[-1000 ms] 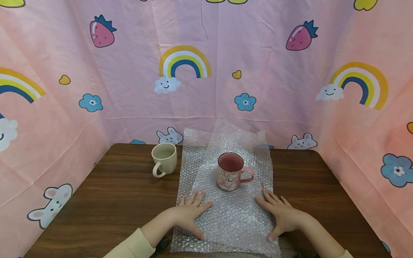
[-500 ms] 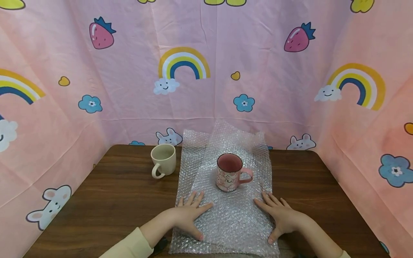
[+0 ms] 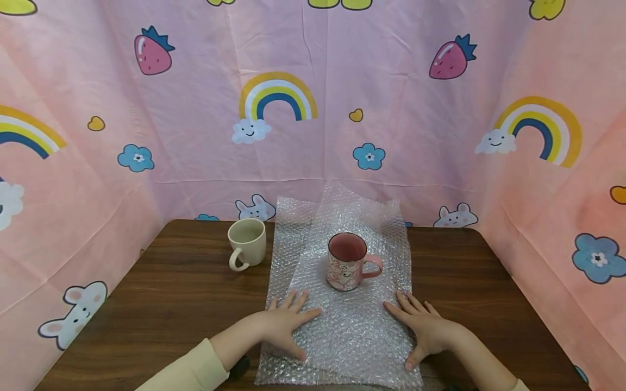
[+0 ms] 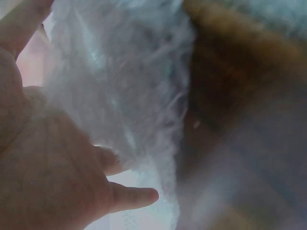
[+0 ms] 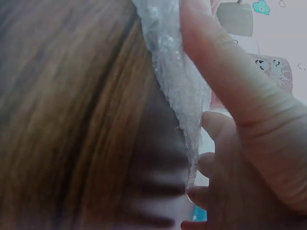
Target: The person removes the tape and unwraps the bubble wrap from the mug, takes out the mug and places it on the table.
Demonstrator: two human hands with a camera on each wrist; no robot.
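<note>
A sheet of clear bubble wrap lies over the middle of the wooden table, its far end rising against the cloth backdrop. On it stands a pink mug with cartoon print, upright, handle to the right. My left hand rests with spread fingers on the wrap's left edge, in front of the mug. At the right edge my right hand rests the same way, fingers spread. Both hands touch only the wrap and hold nothing. In the right wrist view, the fingers lie along the wrap's edge.
A cream mug stands upright on the table to the left of the wrap, its handle toward the front. Patterned pink cloth encloses the table at the back and both sides. A small dark object shows by the left sleeve.
The head view has shifted very slightly. Both hands, the mugs and the bubble wrap stay where they were.
</note>
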